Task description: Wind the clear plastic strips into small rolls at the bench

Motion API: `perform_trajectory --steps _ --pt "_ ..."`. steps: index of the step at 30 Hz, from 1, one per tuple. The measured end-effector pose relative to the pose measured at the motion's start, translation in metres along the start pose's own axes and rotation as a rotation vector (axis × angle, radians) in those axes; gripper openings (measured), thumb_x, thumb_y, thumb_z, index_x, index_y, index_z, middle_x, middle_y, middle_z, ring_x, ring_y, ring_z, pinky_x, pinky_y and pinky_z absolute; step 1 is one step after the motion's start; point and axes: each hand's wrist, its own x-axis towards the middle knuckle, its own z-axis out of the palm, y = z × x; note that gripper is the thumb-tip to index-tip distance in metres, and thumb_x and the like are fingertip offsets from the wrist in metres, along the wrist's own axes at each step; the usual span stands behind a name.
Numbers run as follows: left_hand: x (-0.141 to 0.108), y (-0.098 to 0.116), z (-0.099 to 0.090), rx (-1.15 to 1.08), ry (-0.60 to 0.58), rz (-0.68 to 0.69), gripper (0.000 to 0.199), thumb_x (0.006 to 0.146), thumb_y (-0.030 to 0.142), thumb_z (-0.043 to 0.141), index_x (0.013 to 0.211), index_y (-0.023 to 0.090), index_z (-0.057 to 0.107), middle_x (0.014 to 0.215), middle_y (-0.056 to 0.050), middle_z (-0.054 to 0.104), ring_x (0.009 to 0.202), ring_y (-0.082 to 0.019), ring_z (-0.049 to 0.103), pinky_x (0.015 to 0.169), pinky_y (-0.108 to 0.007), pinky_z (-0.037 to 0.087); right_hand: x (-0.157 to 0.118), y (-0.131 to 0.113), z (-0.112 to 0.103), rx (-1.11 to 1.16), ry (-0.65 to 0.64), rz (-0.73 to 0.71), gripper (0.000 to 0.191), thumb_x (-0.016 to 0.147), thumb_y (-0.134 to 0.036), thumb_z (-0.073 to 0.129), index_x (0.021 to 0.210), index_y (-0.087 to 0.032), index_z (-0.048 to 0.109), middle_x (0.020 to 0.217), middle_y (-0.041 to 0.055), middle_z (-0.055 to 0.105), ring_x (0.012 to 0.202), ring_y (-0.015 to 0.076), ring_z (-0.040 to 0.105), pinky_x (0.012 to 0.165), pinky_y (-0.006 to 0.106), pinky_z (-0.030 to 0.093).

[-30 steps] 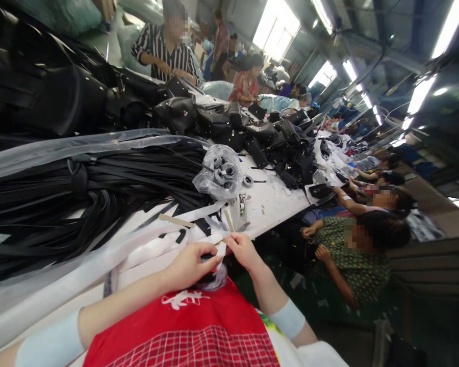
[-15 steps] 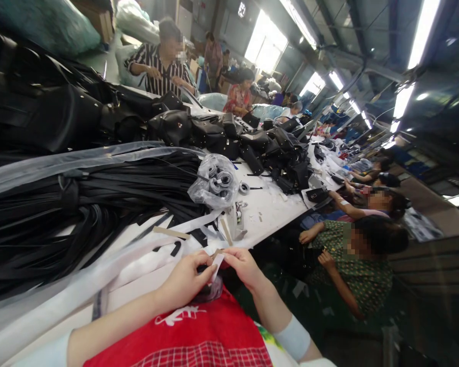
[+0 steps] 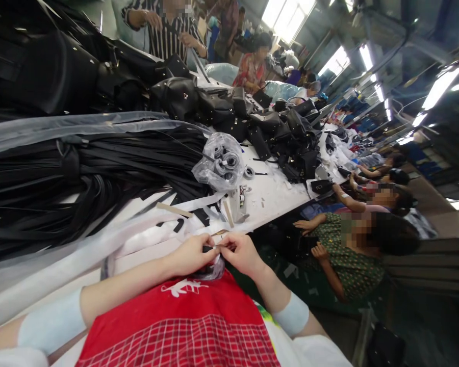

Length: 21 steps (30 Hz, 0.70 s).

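Note:
My left hand [image 3: 196,253] and my right hand [image 3: 241,253] meet at the table's near edge, just above my red apron [image 3: 176,306]. Both are closed, with thumbs and fingertips pinched together. Between them a narrow brown strip [image 3: 220,232] peeks out, and a dark piece shows under the left fingers. Fingers cover most of what is held, so I cannot tell which hand grips which part. A crumpled clear plastic bag [image 3: 215,270] lies directly below the hands, against the apron.
Bundled black straps [image 3: 137,163] cover the table's left side. Beyond them are a plastic bag of grey rolls [image 3: 224,160], a loose roll [image 3: 249,173] and black bags [image 3: 268,125]. Tan strips [image 3: 174,209] lie nearby. A person in a green patterned top [image 3: 352,260] sits at right.
The white strip that stood up between my fingers no longer shows. My fingertips have come closer together. The camera view has tilted down, and the co-worker at right has opened one hand.

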Motion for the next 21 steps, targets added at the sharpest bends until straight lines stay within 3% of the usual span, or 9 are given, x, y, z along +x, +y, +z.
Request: perform_trajectory --steps 2,4,7,9,11,14,16,18,21 --pt "0.003 0.001 -0.007 -0.153 -0.188 -0.167 0.029 0.071 0.043 0.067 0.078 0.016 0.059 0.059 -0.004 0.066 0.043 -0.015 0.054 0.043 -0.024 0.038 -0.011 -0.005 -0.001 -0.168 -0.003 -0.207 0.019 0.082 -0.014 0.057 0.094 -0.018 0.071 0.091 0.0062 0.073 0.084 0.0182 0.067 0.079 0.031 0.053" --pt "0.006 0.002 -0.013 -0.381 -0.271 -0.215 0.028 0.064 0.037 0.072 0.078 0.014 0.064 0.063 -0.005 0.068 0.045 -0.012 0.052 0.045 -0.021 0.037 -0.023 -0.008 -0.002 -0.247 -0.025 -0.335 0.034 0.085 -0.014 0.054 0.116 -0.019 0.065 0.114 0.0096 0.07 0.106 0.0206 0.064 0.096 0.035 0.05" --pt "0.014 0.005 -0.012 -0.644 -0.214 -0.22 0.03 0.063 0.037 0.075 0.075 0.011 0.067 0.066 -0.007 0.07 0.049 -0.011 0.053 0.049 -0.021 0.04 -0.035 -0.004 -0.002 -0.334 -0.005 -0.41 0.049 0.085 -0.016 0.055 0.134 -0.017 0.054 0.133 0.0131 0.06 0.125 0.0236 0.053 0.108 0.041 0.042" --pt "0.021 0.008 -0.008 -0.65 -0.141 -0.246 0.034 0.063 0.043 0.078 0.072 0.011 0.067 0.061 -0.006 0.067 0.047 -0.01 0.051 0.046 -0.02 0.037 -0.034 0.006 -0.006 -0.34 -0.011 -0.417 0.052 0.085 -0.017 0.057 0.136 -0.017 0.053 0.136 0.0135 0.057 0.128 0.0248 0.051 0.111 0.043 0.039" --pt "0.027 0.013 -0.004 -0.606 -0.106 -0.264 0.039 0.061 0.045 0.082 0.075 0.012 0.068 0.058 -0.004 0.066 0.045 -0.009 0.048 0.045 -0.018 0.034 -0.023 0.026 -0.02 -0.27 0.006 -0.326 0.04 0.086 -0.021 0.057 0.127 -0.02 0.062 0.132 0.0101 0.061 0.124 0.0241 0.054 0.11 0.041 0.04" --pt "0.034 0.022 -0.001 -0.592 -0.066 -0.262 0.044 0.058 0.046 0.085 0.082 0.013 0.068 0.063 -0.003 0.067 0.046 -0.009 0.049 0.045 -0.018 0.034 0.016 0.078 -0.061 -0.139 0.227 0.1 0.022 0.092 -0.027 0.051 0.094 -0.022 0.073 0.109 0.006 0.071 0.109 0.021 0.062 0.102 0.037 0.045" --pt "0.037 0.028 0.0 -0.602 -0.026 -0.264 0.046 0.057 0.045 0.086 0.085 0.014 0.068 0.066 -0.003 0.068 0.05 -0.01 0.053 0.048 -0.02 0.037 0.049 0.122 -0.092 -0.132 0.348 0.273 0.025 0.095 -0.028 0.049 0.1 -0.017 0.07 0.108 0.0108 0.069 0.105 0.0233 0.062 0.098 0.042 0.047" --pt "0.039 0.032 0.004 -0.62 0.006 -0.272 0.047 0.055 0.045 0.087 0.085 0.015 0.067 0.067 -0.002 0.068 0.054 -0.012 0.056 0.051 -0.02 0.04 0.08 0.163 -0.114 -0.097 0.364 0.372 0.021 0.094 -0.029 0.055 0.104 -0.015 0.067 0.109 0.0104 0.067 0.103 0.0228 0.062 0.096 0.045 0.048" --pt "0.043 0.034 0.01 -0.63 0.028 -0.267 0.051 0.052 0.048 0.089 0.084 0.015 0.066 0.068 -0.002 0.068 0.057 -0.012 0.059 0.055 -0.021 0.042 0.109 0.207 -0.119 0.009 0.324 0.463 0.029 0.094 -0.034 0.059 0.116 -0.016 0.061 0.118 0.0084 0.062 0.101 0.0211 0.063 0.087 0.042 0.054"
